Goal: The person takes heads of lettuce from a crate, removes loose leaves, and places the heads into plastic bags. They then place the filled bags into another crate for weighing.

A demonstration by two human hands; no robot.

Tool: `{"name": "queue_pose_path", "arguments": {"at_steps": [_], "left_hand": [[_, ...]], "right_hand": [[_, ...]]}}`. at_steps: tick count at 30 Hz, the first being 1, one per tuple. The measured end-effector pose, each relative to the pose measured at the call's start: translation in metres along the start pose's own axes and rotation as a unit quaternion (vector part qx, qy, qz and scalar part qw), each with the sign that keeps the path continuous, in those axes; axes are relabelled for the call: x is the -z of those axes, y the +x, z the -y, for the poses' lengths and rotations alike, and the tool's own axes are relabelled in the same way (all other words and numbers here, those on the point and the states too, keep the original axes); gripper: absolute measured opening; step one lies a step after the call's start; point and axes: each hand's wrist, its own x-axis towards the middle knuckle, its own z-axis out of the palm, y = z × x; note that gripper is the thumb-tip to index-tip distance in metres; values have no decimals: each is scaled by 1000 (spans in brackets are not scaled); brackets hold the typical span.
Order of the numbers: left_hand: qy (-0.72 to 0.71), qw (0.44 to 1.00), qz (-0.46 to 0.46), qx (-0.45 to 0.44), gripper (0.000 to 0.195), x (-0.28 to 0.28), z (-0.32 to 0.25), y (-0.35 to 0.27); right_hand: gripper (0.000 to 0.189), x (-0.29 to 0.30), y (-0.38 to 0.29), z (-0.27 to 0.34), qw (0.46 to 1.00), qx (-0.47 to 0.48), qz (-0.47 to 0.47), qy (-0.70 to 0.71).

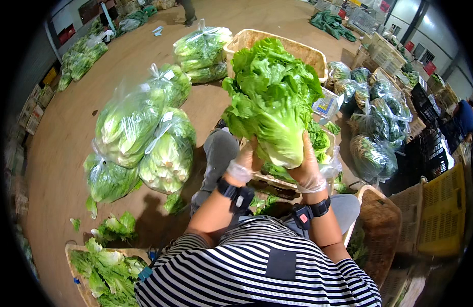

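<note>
A large head of green leaf lettuce (273, 103) is held up before me, its pale base towards my body. My left hand (248, 159) grips its lower left side, and my right hand (308, 169) grips its lower right side; both wear thin clear plastic gloves. The leaves partly hide the fingers. Below the lettuce, between my knees, stands a crate (277, 180) with more lettuce (318, 140) in it. Behind the held head is a big pale plastic crate (278, 36), its inside mostly hidden.
Clear bags of lettuce (165, 153) lie on the floor at left. Bagged greens (374, 157) and a yellow crate (442, 211) are at right. A crate of loose leaves (113, 268) stands at lower left. Far off, a person's legs (188, 11) show; another person (465, 117) is at far right.
</note>
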Motion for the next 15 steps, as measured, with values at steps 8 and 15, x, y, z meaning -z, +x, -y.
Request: {"name": "queue_pose_path", "arguments": {"at_steps": [8, 15], "left_hand": [[-116, 993, 7, 5, 61, -1, 30, 7], [-72, 997, 9, -16, 60, 15, 20, 8]], "right_hand": [[44, 34, 2, 13, 833, 263, -199, -445], [36, 9, -10, 2, 731, 330, -126, -583]]}}
